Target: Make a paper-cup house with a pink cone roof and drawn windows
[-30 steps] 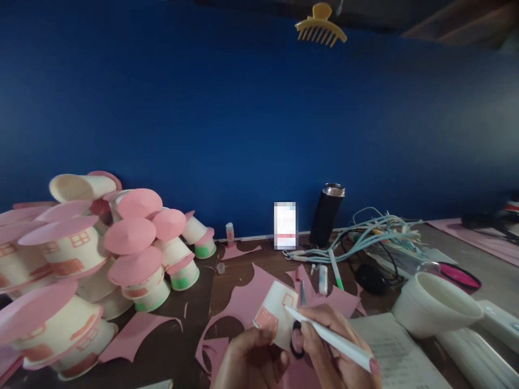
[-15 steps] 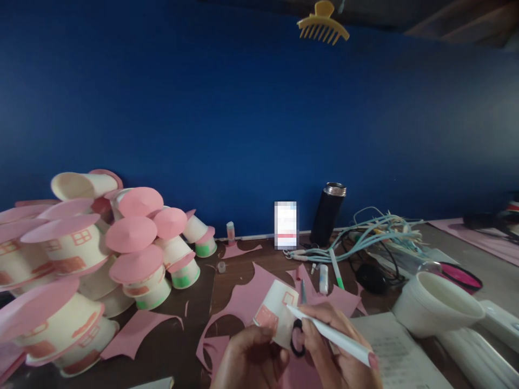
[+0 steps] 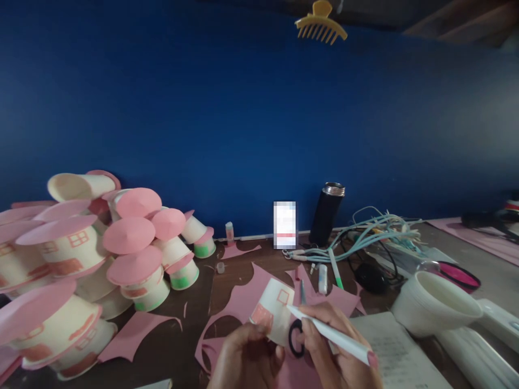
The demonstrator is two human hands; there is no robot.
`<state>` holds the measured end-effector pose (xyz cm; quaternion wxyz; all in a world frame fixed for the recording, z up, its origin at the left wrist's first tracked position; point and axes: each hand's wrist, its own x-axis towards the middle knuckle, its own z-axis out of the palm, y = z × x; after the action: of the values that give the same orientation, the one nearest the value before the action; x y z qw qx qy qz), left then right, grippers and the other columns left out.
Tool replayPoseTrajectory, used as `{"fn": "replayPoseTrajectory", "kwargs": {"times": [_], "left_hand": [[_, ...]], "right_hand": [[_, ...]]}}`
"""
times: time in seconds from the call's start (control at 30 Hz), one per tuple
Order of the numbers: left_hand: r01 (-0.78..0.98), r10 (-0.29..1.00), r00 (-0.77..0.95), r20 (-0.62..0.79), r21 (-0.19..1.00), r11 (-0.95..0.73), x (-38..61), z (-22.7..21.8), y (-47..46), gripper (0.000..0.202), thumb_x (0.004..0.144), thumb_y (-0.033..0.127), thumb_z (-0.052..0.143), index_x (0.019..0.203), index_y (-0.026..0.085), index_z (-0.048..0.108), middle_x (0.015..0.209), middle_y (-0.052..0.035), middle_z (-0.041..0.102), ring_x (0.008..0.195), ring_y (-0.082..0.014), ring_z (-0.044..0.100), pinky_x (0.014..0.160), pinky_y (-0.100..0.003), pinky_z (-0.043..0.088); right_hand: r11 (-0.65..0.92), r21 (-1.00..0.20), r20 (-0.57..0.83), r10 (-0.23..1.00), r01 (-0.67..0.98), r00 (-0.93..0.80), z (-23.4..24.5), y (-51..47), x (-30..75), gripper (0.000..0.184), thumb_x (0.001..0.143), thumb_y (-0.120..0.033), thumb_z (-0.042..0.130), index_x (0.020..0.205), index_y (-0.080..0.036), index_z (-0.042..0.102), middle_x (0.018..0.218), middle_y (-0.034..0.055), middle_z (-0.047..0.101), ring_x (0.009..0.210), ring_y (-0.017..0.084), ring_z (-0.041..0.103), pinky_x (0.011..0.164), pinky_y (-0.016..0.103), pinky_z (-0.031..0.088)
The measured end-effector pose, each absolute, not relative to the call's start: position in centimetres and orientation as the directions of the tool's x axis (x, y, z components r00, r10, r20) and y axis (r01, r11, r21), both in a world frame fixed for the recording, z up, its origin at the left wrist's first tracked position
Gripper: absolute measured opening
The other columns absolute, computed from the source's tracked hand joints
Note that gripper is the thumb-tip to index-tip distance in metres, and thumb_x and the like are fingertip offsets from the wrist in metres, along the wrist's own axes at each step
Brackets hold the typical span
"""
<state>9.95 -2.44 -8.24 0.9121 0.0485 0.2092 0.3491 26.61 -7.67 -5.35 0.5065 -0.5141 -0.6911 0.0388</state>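
My left hand [image 3: 247, 354] grips a small white paper cup [image 3: 279, 319] by its lower part, tilted. On the cup's side are a coloured-in reddish patch and a small red square outline. A white marker [image 3: 340, 337] with a pink end is pinched in my right hand [image 3: 330, 346]. Its tip is at the cup's side, right of the square; whether it touches I cannot tell. Behind the hands lies pink paper [image 3: 243, 302] with curved cut-outs. The black handle loop [image 3: 291, 339] of what looks like scissors shows between the cup and my right hand.
Cups with pink cone roofs [image 3: 140, 265] are stacked at left. A phone [image 3: 285, 226] and a black bottle [image 3: 324, 216] stand at the back. Right are tangled cables [image 3: 377, 232], nested white cups [image 3: 438, 302] and a printed sheet [image 3: 399, 346]. A green-ended marker [image 3: 336, 270] lies behind the hands.
The cup has shifted slightly left with my left hand. The marker tip now sits a little farther right of the drawn square. My grip on both things is the same.
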Motion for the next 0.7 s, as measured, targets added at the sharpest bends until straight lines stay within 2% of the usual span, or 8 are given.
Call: {"fn": "replayPoseTrajectory", "kwargs": {"times": [0.37, 0.43, 0.7], "left_hand": [[-0.610, 0.638, 0.685, -0.351, 0.203, 0.766, 9.84, -8.23, -2.37, 0.018, 0.072, 0.004, 0.061, 0.086, 0.006, 0.072, 0.083, -0.0096, 0.078, 0.071, -0.0168, 0.070, 0.069, -0.025, 0.055], [-0.616, 0.647, 0.677, -0.351, 0.210, 0.759, 9.91, -8.31, -2.35, 0.015, 0.070, 0.003, 0.062, 0.082, 0.006, 0.072, 0.082, -0.0093, 0.078, 0.070, -0.0167, 0.070, 0.068, -0.025, 0.055], [-0.623, 0.655, 0.670, -0.350, 0.215, 0.752, 10.09, -7.99, -2.61, 0.017, 0.072, 0.002, 0.060, 0.081, 0.007, 0.073, 0.079, -0.0088, 0.077, 0.068, -0.0160, 0.069, 0.068, -0.024, 0.055]], "right_hand": [[0.470, -0.593, 0.651, 0.758, 0.654, 0.046, -5.35, -7.56, 26.67, 0.016, 0.092, -0.016, 0.053, 0.105, -0.022, 0.060, 0.082, 0.0022, 0.066, 0.070, 0.015, 0.066, 0.069, 0.023, 0.054], [0.473, -0.605, 0.649, 0.759, 0.641, 0.052, -5.37, -7.55, 26.57, 0.016, 0.092, -0.016, 0.053, 0.104, -0.023, 0.061, 0.081, 0.0019, 0.066, 0.070, 0.015, 0.066, 0.068, 0.023, 0.054], [0.460, -0.732, 0.596, 0.790, 0.504, 0.144, -5.11, -7.61, 26.79, 0.016, 0.094, -0.020, 0.052, 0.107, -0.024, 0.059, 0.080, 0.0017, 0.065, 0.062, 0.016, 0.068, 0.056, 0.022, 0.057]]}}
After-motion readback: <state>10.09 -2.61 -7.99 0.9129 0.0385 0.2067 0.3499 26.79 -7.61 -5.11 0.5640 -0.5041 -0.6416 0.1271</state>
